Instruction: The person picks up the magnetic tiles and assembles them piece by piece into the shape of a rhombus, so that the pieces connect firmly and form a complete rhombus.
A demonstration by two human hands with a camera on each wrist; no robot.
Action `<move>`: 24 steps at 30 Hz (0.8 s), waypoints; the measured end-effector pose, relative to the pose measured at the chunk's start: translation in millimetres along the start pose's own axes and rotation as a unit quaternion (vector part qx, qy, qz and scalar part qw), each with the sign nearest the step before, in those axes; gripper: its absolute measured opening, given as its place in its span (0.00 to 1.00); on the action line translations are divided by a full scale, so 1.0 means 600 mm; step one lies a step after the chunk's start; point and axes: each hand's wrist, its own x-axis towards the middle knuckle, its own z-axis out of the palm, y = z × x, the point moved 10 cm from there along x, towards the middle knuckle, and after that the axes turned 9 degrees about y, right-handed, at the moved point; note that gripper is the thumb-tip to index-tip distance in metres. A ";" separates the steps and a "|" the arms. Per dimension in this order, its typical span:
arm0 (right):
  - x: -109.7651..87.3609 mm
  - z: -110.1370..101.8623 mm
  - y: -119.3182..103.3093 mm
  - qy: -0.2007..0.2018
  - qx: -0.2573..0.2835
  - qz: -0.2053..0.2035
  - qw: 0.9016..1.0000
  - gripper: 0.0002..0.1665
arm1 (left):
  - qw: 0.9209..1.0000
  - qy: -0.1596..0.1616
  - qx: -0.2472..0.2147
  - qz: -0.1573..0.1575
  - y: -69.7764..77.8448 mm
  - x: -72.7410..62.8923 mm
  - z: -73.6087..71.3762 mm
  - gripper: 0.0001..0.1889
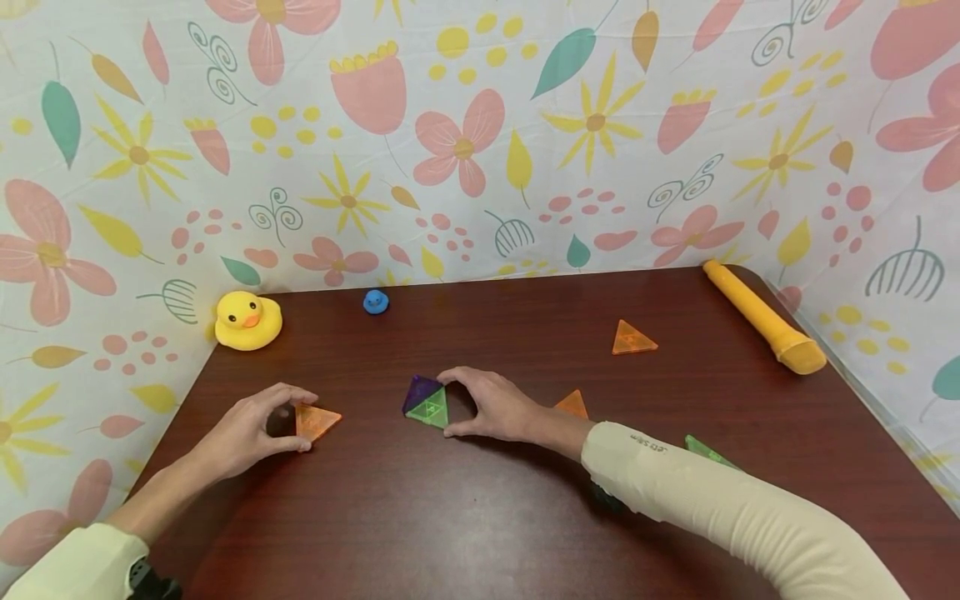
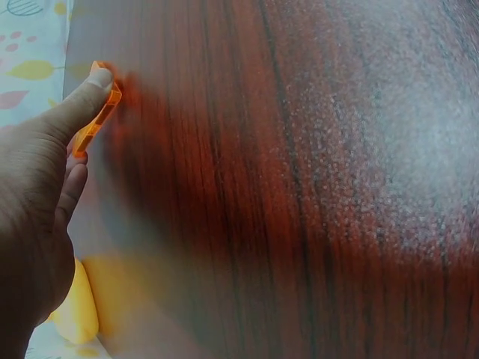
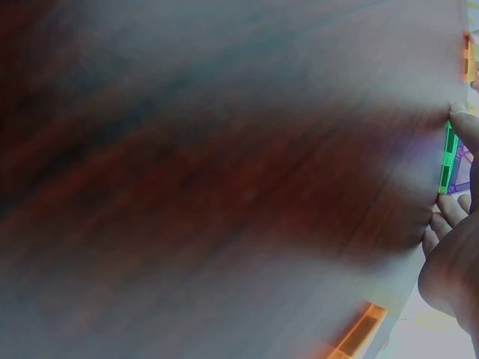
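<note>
Toward the left of the table, my left hand [image 1: 251,427] pinches a translucent orange triangular tile [image 1: 317,422] between thumb and fingers. The left wrist view shows that orange tile [image 2: 99,121] tilted, with the thumb on one corner. Near the middle, my right hand [image 1: 495,407] holds a green triangular tile [image 1: 431,410] by two corners. A dark purple triangular tile [image 1: 420,390] lies edge to edge with the green one. In the right wrist view the green tile [image 3: 447,158] sits between thumb and fingertips, with purple behind it.
Another orange triangle [image 1: 573,405] lies behind my right wrist, and one more orange triangle [image 1: 632,338] farther back. My right sleeve partly covers a green piece [image 1: 707,450]. A yellow duck [image 1: 249,321], small blue duck [image 1: 376,302] and yellow toy microphone [image 1: 765,317] line the table's far side.
</note>
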 end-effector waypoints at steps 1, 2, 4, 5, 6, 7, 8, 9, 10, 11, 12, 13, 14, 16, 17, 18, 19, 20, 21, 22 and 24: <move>0.000 0.000 0.000 0.000 0.000 0.001 1.000 0.46 | 1.000 0.001 0.004 0.004 0.001 0.000 -0.001 0.31; 0.000 0.000 0.000 -0.002 -0.001 0.003 1.000 0.46 | 1.000 0.002 0.007 0.005 0.002 0.001 -0.001 0.31; 0.000 -0.001 -0.001 -0.001 0.000 0.003 1.000 0.46 | 1.000 0.001 0.014 0.004 0.003 0.001 -0.001 0.31; -0.001 -0.001 -0.001 0.000 0.001 0.002 1.000 0.46 | 1.000 -0.001 0.017 0.001 0.002 0.001 -0.001 0.31; -0.001 -0.001 -0.002 0.001 0.002 0.000 1.000 0.46 | 1.000 -0.002 0.020 0.000 0.002 0.001 -0.001 0.32; -0.001 -0.002 -0.003 0.002 0.003 -0.001 1.000 0.46 | 1.000 -0.003 0.022 -0.002 0.002 0.001 -0.001 0.32; -0.001 -0.002 -0.004 0.002 0.003 -0.002 1.000 0.46 | 1.000 -0.005 0.023 -0.004 0.002 0.001 -0.001 0.32; -0.001 -0.002 -0.004 0.003 0.004 -0.002 1.000 0.46 | 1.000 -0.006 0.021 -0.006 0.002 0.001 -0.001 0.32; -0.001 -0.001 -0.003 0.002 0.004 -0.001 1.000 0.46 | 1.000 -0.008 0.018 -0.007 0.002 0.001 -0.001 0.31; -0.001 -0.001 -0.004 0.002 0.004 -0.001 1.000 0.46 | 1.000 -0.009 0.014 -0.008 0.002 0.001 0.000 0.31; 0.000 0.000 -0.003 0.001 0.003 0.000 1.000 0.46 | 1.000 -0.010 0.008 -0.007 0.002 0.001 0.000 0.31; -0.001 0.000 -0.003 0.001 0.002 0.000 1.000 0.46 | 1.000 -0.012 0.002 -0.007 0.002 0.001 0.001 0.31; 0.000 0.000 -0.003 0.000 0.002 0.001 1.000 0.46 | 1.000 -0.014 -0.006 -0.008 0.002 0.001 0.001 0.31; -0.001 0.000 -0.002 -0.001 0.001 0.004 1.000 0.46 | 1.000 -0.017 -0.017 -0.009 0.002 0.001 0.003 0.30; -0.001 0.000 -0.002 -0.001 0.001 0.004 1.000 0.46 | 1.000 -0.019 -0.022 -0.010 0.002 0.001 0.003 0.30; 0.000 0.000 0.000 -0.002 0.001 0.006 1.000 0.46 | 0.999 -0.020 -0.025 -0.012 0.002 0.000 0.004 0.31; 0.000 0.001 0.000 -0.002 0.002 0.007 1.000 0.46 | 0.999 -0.022 -0.026 -0.016 0.001 0.000 0.004 0.31; 0.000 0.001 0.001 -0.004 0.001 0.009 1.000 0.46 | 0.999 -0.022 -0.027 -0.019 0.001 -0.001 0.004 0.31; 0.000 0.001 0.001 -0.002 0.001 0.008 1.000 0.46 | 0.999 -0.023 -0.027 -0.022 0.000 -0.001 0.004 0.31; 0.000 0.000 0.000 -0.001 0.001 0.006 1.000 0.46 | 0.999 -0.024 -0.027 -0.026 0.000 -0.001 0.004 0.32; -0.001 0.000 0.001 -0.001 0.001 0.006 1.000 0.46 | 0.999 -0.027 -0.028 -0.035 -0.003 -0.001 0.004 0.32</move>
